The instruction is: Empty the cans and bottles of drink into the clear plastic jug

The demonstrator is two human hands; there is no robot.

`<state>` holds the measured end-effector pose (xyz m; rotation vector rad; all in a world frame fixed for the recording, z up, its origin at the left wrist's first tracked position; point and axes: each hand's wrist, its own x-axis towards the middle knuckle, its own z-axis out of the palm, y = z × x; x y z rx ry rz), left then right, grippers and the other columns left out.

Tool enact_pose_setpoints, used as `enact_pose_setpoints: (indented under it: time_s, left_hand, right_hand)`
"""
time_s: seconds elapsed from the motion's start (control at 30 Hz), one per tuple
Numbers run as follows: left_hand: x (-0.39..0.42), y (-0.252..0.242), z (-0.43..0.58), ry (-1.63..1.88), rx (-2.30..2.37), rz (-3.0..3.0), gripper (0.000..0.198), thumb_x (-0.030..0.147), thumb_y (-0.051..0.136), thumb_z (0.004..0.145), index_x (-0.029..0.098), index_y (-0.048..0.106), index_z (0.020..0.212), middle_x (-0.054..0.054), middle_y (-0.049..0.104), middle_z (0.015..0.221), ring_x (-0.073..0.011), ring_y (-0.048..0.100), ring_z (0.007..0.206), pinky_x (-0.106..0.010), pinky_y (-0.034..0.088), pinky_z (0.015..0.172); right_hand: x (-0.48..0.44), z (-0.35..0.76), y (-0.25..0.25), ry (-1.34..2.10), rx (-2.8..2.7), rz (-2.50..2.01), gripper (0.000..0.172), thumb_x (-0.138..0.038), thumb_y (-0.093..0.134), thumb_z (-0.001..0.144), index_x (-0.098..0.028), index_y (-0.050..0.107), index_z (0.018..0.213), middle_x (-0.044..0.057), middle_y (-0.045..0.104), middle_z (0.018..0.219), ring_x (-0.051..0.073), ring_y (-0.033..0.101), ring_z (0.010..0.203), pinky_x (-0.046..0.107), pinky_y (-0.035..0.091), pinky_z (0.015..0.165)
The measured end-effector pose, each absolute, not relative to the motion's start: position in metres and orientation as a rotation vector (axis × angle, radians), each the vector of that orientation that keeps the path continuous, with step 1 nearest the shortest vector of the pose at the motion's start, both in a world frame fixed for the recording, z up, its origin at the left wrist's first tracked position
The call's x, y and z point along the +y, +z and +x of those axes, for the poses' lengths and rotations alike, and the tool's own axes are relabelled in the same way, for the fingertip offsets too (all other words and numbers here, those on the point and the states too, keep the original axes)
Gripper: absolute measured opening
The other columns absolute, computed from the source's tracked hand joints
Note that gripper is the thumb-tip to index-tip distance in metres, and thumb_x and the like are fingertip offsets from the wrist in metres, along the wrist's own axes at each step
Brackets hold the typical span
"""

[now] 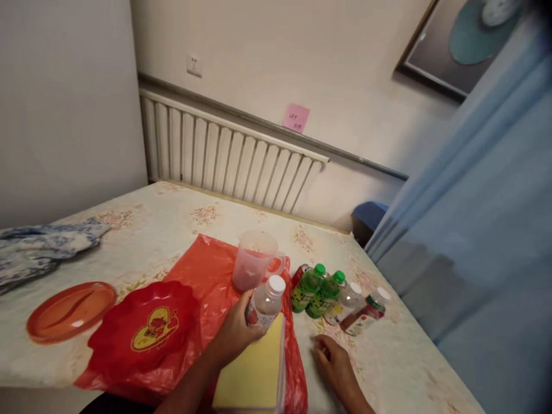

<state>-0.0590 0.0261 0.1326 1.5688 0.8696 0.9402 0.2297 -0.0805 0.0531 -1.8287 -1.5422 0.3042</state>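
My left hand (235, 333) is wrapped round a clear plastic bottle (264, 307) with a white cap and a printed label, held above a yellow book (250, 374). Just behind the bottle stands a translucent measuring jug (252, 264) with its handle to the right. My right hand (336, 365) rests low near the tablecloth with fingers curled; whether anything is inside them is hidden. Beyond it stand two green-capped bottles (308, 290), a clear white-capped bottle (345, 305), a dark red-brown bottle (366, 313) and a red can (299, 275).
A red plastic sheet (211, 259) lies under the jug, the book and a scalloped red tray (116, 339). To the left are an orange oval plate (47, 322) and a patterned cloth (43, 247). A radiator (224, 155) lines the wall; a blue curtain (466, 241) hangs right.
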Motion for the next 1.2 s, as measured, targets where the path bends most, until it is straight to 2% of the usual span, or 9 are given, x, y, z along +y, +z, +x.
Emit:
enact_pose_setpoints:
  time_s: [0.17, 0.43, 0.63, 0.83, 0.93, 1.07, 1.2]
  left_hand:
    - [0.01, 0.134, -0.014, 0.937, 0.835, 1.568, 0.066, 0.015, 0.063, 0.061, 0.021, 0.048, 0.124, -0.003, 0.063, 0.121, -0.021, 0.059, 0.11, -0.032, 0.046, 0.095]
    - [-0.006, 0.114, 0.046, 0.907, 0.903, 1.581, 0.069, 0.015, 0.064, 0.059, 0.02, 0.045, 0.125, -0.003, 0.064, 0.12, -0.0213, 0.059, 0.11, -0.033, 0.044, 0.098]
    - [-0.018, 0.108, 0.084, 0.856, 0.937, 1.602, 0.063, 0.014, 0.063, 0.059, 0.018, 0.048, 0.12, -0.004, 0.065, 0.114, -0.0216, 0.06, 0.106, -0.032, 0.046, 0.094]
    - [-0.015, 0.092, 0.109, 0.845, 1.036, 1.632, 0.067, 0.013, 0.067, 0.056, 0.016, 0.049, 0.121, -0.005, 0.065, 0.108, -0.024, 0.059, 0.102, -0.036, 0.045, 0.092]
    - [-0.012, 0.08, 0.117, 0.876, 0.983, 1.625, 0.065, 0.012, 0.067, 0.056, 0.017, 0.052, 0.119, -0.005, 0.065, 0.11, -0.0242, 0.058, 0.105, -0.037, 0.044, 0.095]
    - [-0.012, 0.073, 0.121, 0.878, 0.856, 1.626, 0.064, 0.013, 0.067, 0.057, 0.019, 0.053, 0.119, -0.005, 0.063, 0.117, -0.0247, 0.055, 0.112, -0.037, 0.042, 0.099]
    - [-0.011, 0.072, 0.119, 0.811, 0.78, 1.625, 0.068, 0.015, 0.066, 0.058, 0.019, 0.049, 0.124, -0.006, 0.062, 0.121, -0.0251, 0.055, 0.113, -0.039, 0.042, 0.101]
  right_hand:
    - [-0.098, 0.243, 0.023, 0.092, -1.605, -1.753, 0.025, -0.023, 0.042, 0.089, -0.02, 0.067, 0.092, 0.007, 0.066, 0.086, 0.022, 0.065, 0.081, 0.034, 0.051, 0.075]
    - [-0.104, 0.243, 0.013, -0.084, -1.611, -1.788, 0.023, -0.012, 0.039, 0.09, -0.019, 0.061, 0.087, 0.004, 0.059, 0.083, 0.018, 0.06, 0.079, 0.029, 0.047, 0.074]
    - [-0.105, 0.251, 0.01, -0.05, -1.509, -1.72, 0.023, -0.009, 0.045, 0.084, -0.019, 0.06, 0.099, 0.005, 0.063, 0.087, 0.02, 0.063, 0.083, 0.029, 0.049, 0.075]
    - [-0.103, 0.255, 0.002, -0.089, -1.365, -1.651, 0.026, -0.01, 0.044, 0.084, -0.02, 0.058, 0.105, 0.006, 0.065, 0.091, 0.02, 0.064, 0.085, 0.03, 0.051, 0.076]
    - [-0.103, 0.257, 0.001, -0.051, -1.337, -1.623, 0.028, -0.013, 0.05, 0.082, -0.02, 0.057, 0.108, 0.005, 0.064, 0.089, 0.019, 0.063, 0.08, 0.03, 0.052, 0.073]
    - [-0.102, 0.261, 0.003, 0.083, -1.318, -1.611, 0.037, -0.017, 0.058, 0.079, -0.019, 0.053, 0.116, 0.003, 0.062, 0.086, 0.016, 0.057, 0.065, 0.029, 0.05, 0.066]
    - [-0.1, 0.266, 0.004, 0.189, -1.317, -1.564, 0.05, -0.022, 0.065, 0.076, -0.019, 0.05, 0.124, 0.005, 0.065, 0.097, 0.016, 0.057, 0.069, 0.03, 0.051, 0.071]
